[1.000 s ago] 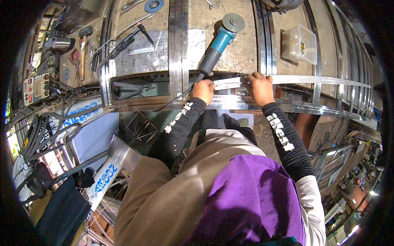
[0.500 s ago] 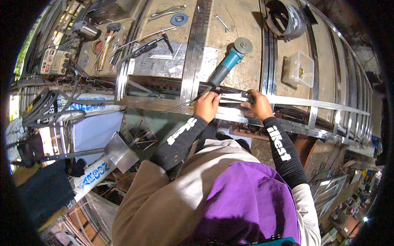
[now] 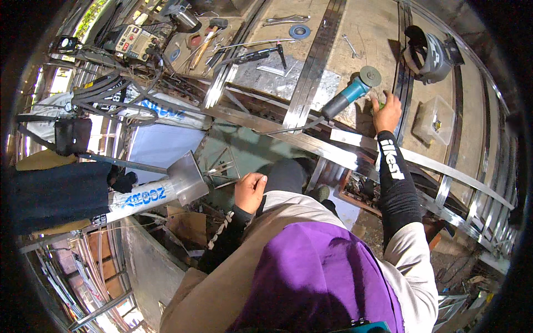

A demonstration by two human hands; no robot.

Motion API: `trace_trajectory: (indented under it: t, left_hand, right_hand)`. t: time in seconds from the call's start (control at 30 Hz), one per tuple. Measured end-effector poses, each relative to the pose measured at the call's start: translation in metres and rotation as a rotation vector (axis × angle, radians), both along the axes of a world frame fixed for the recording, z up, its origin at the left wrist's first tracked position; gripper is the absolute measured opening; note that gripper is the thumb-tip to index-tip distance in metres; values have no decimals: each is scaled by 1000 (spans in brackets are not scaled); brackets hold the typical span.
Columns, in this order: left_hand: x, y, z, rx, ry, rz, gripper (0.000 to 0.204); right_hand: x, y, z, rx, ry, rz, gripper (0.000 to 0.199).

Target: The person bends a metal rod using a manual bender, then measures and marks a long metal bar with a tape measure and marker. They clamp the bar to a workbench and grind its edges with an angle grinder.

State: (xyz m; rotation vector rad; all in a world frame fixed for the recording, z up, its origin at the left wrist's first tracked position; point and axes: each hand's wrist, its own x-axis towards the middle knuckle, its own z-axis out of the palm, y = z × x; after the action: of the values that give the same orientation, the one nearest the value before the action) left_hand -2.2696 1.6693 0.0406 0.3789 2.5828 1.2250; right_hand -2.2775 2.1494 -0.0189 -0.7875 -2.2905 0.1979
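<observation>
My right hand (image 3: 387,115) reaches over the metal frame to the bench board, its fingers bent around a small greenish thing that they mostly hide. Just left of it an angle grinder (image 3: 342,101), teal with a dark grip, lies with its round disc (image 3: 370,76) toward the far side. My left hand (image 3: 250,192) hangs at my waist, fingers curled together, and nothing shows in it. Between me and the board runs a silvery metal bar (image 3: 327,149) of the frame. A short flat light metal strip (image 3: 353,139) lies on the frame below the grinder.
Farther back are a spanner (image 3: 351,46), a blue-rimmed disc (image 3: 300,32), a hammer (image 3: 206,43) and a welding torch (image 3: 257,56). A welding helmet (image 3: 438,61) and a clear plastic box (image 3: 434,120) stand at right. Cables (image 3: 105,94) and a square metal piece (image 3: 189,176) are at left.
Both hands have left the frame bar. My left hand has drawn back to my waist; my right has reached forward beside the grinder. The view has swung, shifting the bench rightward.
</observation>
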Motion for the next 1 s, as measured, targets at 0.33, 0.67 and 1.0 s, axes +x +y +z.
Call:
trace_trajectory:
  t: [0.33,0.67,1.0]
  left_hand:
    - [-103,42,-33,175,62,-476,19]
    - [-338,114,-36,195,173,-335,16]
    - [-583,345,-89,-679,533,-795,67]
  right_hand:
    - [-31,-62,-98,-775,-103,-160,59]
    - [-44,-114,-51,-698,-186,-256,52]
    - [60,-222,43,-675,-184,-380,22]
